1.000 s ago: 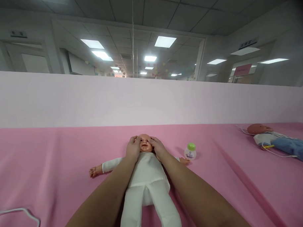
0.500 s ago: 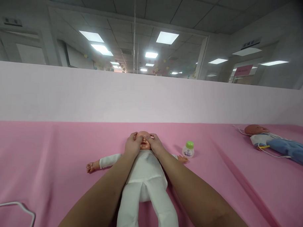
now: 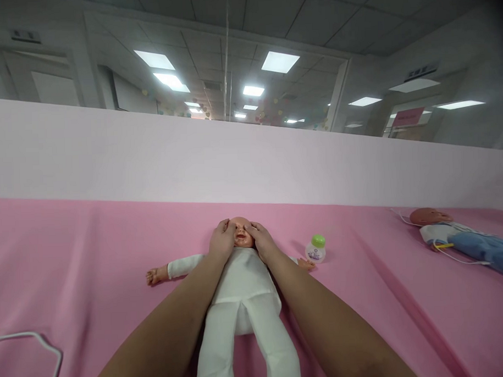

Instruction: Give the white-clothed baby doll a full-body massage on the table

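Note:
A baby doll (image 3: 245, 276) with a white cloth body lies on its back, head away from me and arms spread wide. My left hand (image 3: 222, 241) cups the left side of its head, with the thumb on the cheek beside the eye. On the other side, my right hand (image 3: 262, 241) holds the head in the same way. The doll's nose and open mouth show between my two thumbs. My fingers curl around the sides of the head, and their tips are partly hidden.
A small clear bottle with a green cap (image 3: 316, 249) stands by the doll's right-hand arm. Far right lies a second doll (image 3: 480, 249) in blue, with thin tubes. A white cable (image 3: 42, 340) lies at lower left. A pink sheet (image 3: 113, 243) covers the table, against a low white wall (image 3: 151, 153).
My thumbs have slid outward from beside the nose toward the sides of the face, uncovering more of it. Both hands stay on the head. The view has shifted slightly.

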`<state>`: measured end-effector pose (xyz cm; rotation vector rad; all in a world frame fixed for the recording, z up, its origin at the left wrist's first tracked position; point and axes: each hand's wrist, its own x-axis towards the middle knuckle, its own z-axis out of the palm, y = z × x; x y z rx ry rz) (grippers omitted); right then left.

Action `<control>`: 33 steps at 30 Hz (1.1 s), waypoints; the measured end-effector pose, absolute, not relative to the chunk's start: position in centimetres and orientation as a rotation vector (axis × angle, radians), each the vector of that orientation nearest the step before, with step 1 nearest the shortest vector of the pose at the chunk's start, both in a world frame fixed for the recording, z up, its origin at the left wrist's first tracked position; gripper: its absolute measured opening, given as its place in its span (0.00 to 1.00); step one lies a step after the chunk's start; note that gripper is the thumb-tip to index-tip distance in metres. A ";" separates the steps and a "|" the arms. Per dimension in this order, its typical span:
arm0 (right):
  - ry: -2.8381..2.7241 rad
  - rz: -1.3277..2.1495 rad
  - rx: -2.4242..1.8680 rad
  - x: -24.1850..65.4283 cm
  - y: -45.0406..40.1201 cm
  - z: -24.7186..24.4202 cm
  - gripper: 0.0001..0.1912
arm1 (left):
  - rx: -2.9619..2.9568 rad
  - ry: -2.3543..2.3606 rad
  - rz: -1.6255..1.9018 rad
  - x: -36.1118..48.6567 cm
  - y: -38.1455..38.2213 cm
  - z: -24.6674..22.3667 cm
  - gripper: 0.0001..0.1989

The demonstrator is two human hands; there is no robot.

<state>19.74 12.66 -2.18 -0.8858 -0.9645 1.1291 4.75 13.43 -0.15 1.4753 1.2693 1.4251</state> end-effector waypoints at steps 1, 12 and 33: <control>-0.962 1.119 -0.890 19.7 12.5 -2.1 0.28 | 1.490 1.270 1.426 4.8 13.4 -0.1 0.23; -0.969 1.016 -0.984 19.7 13.1 -2.4 0.25 | 1.540 1.324 1.383 4.8 13.7 -0.2 0.24; -0.955 1.097 -0.900 19.9 11.8 -1.4 0.28 | 1.492 1.289 1.415 4.8 13.7 -0.3 0.27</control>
